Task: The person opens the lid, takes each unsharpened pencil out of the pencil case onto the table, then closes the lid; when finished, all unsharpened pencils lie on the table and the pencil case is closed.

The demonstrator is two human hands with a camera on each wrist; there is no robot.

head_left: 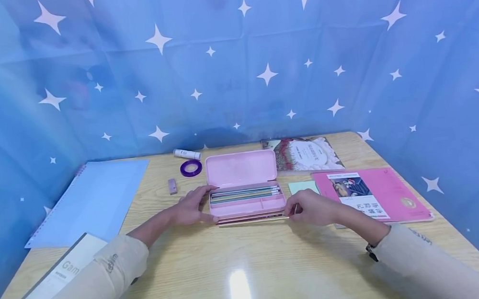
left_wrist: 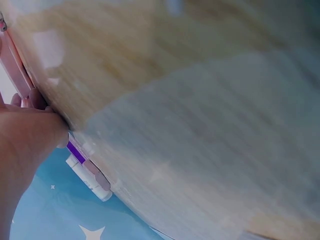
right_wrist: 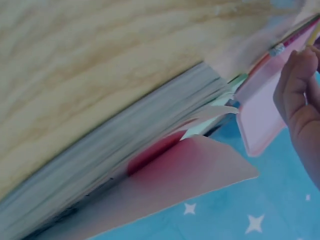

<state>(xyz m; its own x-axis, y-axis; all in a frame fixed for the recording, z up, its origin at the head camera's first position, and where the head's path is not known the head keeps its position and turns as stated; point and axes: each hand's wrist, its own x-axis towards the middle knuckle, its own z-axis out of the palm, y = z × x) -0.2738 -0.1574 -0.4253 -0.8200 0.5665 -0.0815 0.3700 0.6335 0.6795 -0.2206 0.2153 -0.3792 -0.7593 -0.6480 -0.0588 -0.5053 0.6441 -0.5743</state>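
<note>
A pink pencil case (head_left: 241, 168) lies open in the middle of the table, its lid tipped back. Several pencils (head_left: 244, 195) lie in the rear compartment of its tray. My left hand (head_left: 190, 206) rests against the case's left side, fingers toward the hinge and thumb at the front corner. Along the case's front edge lies a dark red pencil (head_left: 250, 217). In front of that is a gold-coloured pencil (head_left: 251, 222), whose right end my right hand (head_left: 312, 207) pinches. The right wrist view shows a yellow shaft (right_wrist: 314, 35) at the fingertips.
Left of the case are an eraser (head_left: 172, 186), a purple tape roll (head_left: 191, 168) and a white tube (head_left: 187, 154). Pink notebook (head_left: 393, 192), green sticky notes (head_left: 301, 187) and a patterned book (head_left: 284, 159) lie right. Spiral notebook (head_left: 97, 197) and white notebook (head_left: 57, 278) lie far left.
</note>
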